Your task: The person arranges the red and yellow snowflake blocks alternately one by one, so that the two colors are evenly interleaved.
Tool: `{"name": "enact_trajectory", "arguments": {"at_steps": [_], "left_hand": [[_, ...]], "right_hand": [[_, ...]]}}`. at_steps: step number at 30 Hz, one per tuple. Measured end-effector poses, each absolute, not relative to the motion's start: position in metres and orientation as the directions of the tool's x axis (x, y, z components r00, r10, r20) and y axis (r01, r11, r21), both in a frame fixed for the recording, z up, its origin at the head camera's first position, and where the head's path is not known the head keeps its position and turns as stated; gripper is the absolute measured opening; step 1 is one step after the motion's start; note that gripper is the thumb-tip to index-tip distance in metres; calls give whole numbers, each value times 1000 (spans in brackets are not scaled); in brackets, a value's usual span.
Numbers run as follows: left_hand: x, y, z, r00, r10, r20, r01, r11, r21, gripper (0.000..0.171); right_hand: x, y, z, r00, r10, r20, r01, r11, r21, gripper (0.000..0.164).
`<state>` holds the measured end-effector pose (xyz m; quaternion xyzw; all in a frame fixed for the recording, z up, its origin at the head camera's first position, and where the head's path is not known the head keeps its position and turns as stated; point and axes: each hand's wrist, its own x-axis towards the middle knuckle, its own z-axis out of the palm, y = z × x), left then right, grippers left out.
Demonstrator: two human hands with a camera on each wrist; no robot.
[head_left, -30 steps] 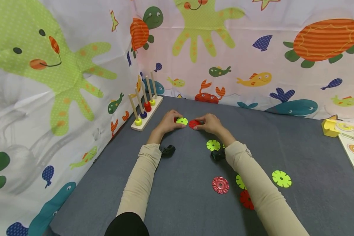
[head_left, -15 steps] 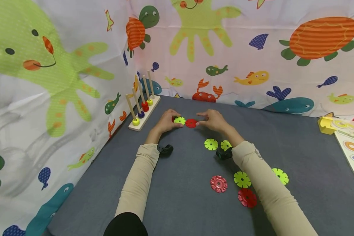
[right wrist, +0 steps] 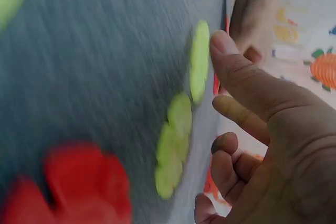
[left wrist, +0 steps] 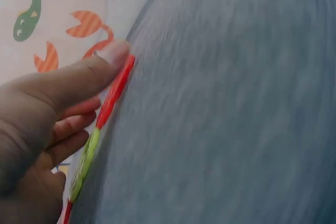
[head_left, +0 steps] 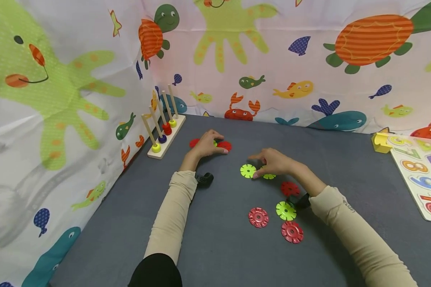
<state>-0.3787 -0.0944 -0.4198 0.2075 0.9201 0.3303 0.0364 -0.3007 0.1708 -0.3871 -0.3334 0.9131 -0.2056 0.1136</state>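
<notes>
My left hand (head_left: 205, 145) holds a row of notched plastic discs at the back of the table, thumb and fingers on a red disc (head_left: 225, 146). In the left wrist view a yellow-green disc (left wrist: 85, 163) joins that red one edge to edge. Another red disc (head_left: 194, 142) shows at the row's left end. My right hand (head_left: 277, 162) hovers with thumb and forefinger spread over a yellow-green disc (head_left: 248, 171); the thumb tip is right at its edge. A second yellow-green disc (head_left: 269, 176) lies partly under this hand.
Nearer me lie several red discs (head_left: 258, 217) and a yellow-green disc (head_left: 285, 211). A wooden peg stand (head_left: 169, 140) with coloured rings is at the left wall. A number board (head_left: 416, 167) and a yellow block (head_left: 381, 142) sit on the right. Printed cloth walls (head_left: 215, 91) border the table.
My right hand has let go of the red disc and moved right and nearer to the yellow-green discs. My left hand has shifted its hold along the row to the red disc.
</notes>
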Motion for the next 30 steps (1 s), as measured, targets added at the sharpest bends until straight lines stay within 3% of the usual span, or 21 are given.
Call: {"name": "enact_trajectory", "arguments": {"at_steps": [9,18,30], "left_hand": [[-380,-94,-420,-908,413,71,364,694,621,49],[-379,-95,-422,-916,395,73,347,687,638,46],[-381,-93,-423,-913,402,77,355,686,636,48]], "right_hand": [[-292,161,-393,-743,-669,-6,-609,680,-408,52],[-293,163,-400,-736,-676,35,-587,612,-529,42],[-300,158,-395,-736,-677,26,-577,606,-547,40]]}}
